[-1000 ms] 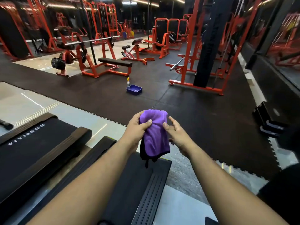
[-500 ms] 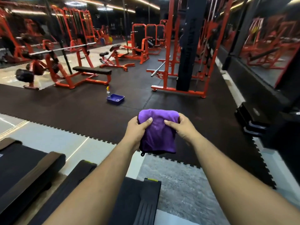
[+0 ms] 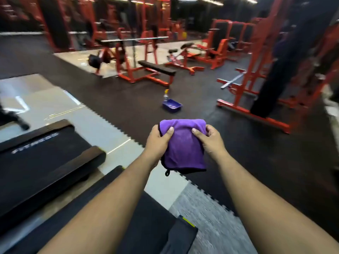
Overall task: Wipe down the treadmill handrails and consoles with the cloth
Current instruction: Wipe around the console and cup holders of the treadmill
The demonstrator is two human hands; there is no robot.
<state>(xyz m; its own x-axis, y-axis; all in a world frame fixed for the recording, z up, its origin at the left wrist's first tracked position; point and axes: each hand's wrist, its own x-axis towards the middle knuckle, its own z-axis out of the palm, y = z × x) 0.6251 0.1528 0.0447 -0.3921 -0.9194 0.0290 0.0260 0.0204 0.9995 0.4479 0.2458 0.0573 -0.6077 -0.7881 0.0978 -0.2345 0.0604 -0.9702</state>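
A folded purple cloth (image 3: 183, 149) with a black hem and loop hangs in front of me at chest height. My left hand (image 3: 158, 142) grips its left edge, thumb on the front. My right hand (image 3: 211, 142) grips its right edge the same way. Below me lies the rear end of a black treadmill deck (image 3: 139, 220), and a second deck marked FITNESS (image 3: 36, 149) lies to its left. No handrail or console is in view.
A blue tray (image 3: 172, 105) with a spray bottle (image 3: 166, 96) behind it sits on the dark rubber floor ahead. Orange benches (image 3: 156, 69) and racks (image 3: 253, 83) fill the room beyond. Pale tile floor (image 3: 102, 129) runs behind the treadmills.
My view has swung left, bringing the FITNESS deck back in. My right hand went from touching the cloth to gripping its right edge; the cloth now hangs flat between both hands.
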